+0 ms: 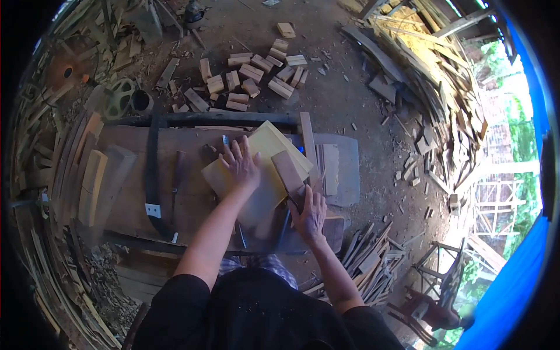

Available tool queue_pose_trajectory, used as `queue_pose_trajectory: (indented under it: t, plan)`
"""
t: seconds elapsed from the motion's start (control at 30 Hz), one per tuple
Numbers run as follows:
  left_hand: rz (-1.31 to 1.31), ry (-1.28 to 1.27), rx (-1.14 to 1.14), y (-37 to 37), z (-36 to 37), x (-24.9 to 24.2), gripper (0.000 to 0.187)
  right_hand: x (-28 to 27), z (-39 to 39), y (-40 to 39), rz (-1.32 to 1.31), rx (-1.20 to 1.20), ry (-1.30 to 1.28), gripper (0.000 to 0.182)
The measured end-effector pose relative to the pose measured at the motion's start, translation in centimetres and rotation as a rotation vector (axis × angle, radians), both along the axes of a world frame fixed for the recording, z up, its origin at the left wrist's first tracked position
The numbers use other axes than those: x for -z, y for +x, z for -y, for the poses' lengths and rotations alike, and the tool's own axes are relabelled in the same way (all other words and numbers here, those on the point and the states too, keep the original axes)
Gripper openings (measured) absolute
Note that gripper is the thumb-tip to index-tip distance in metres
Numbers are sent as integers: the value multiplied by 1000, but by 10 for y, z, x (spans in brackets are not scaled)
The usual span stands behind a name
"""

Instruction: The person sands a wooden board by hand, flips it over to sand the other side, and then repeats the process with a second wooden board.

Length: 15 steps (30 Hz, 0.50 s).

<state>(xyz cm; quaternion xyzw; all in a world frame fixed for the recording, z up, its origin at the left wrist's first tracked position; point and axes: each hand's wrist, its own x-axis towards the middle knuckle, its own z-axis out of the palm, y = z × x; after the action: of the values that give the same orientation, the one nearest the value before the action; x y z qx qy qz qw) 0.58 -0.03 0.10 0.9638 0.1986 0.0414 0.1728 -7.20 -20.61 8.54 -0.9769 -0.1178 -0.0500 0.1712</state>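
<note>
My left hand (pixel 240 168) lies with its fingers spread on a pale yellow stack of flat sheets or thin boards (pixel 268 137), set at a slant on the workbench (pixel 134 181). At the stack's right side my right hand (pixel 310 214) is closed around the near end of a brown wooden block (pixel 286 169). Thumb and fingers sit on either side of that end, and the palm hides part of it. The block's far end rests over the yellow stack. A thin pen-like tool (pixel 242 235) lies near the bench's front edge.
A dark strap (pixel 153 169) crosses the bench, beside a long-handled tool (pixel 178 169). Curved wood pieces (pixel 92 186) stand at the left. Cut blocks (pixel 251 73) lie scattered on the floor beyond. Scrap wood (pixel 373 254) is piled at the near right, planks (pixel 431 87) at the far right.
</note>
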Motion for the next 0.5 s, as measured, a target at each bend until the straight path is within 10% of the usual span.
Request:
queue_pose_trajectory:
  t: [0.27,0.5]
  plan:
    - [-16,119,-4,3,3,-7,67,40,-109,190,-125,-184,-50,57]
    - [-107,-16,-11,4,2,-29,68,17,3,54,-125,-132,-152,52]
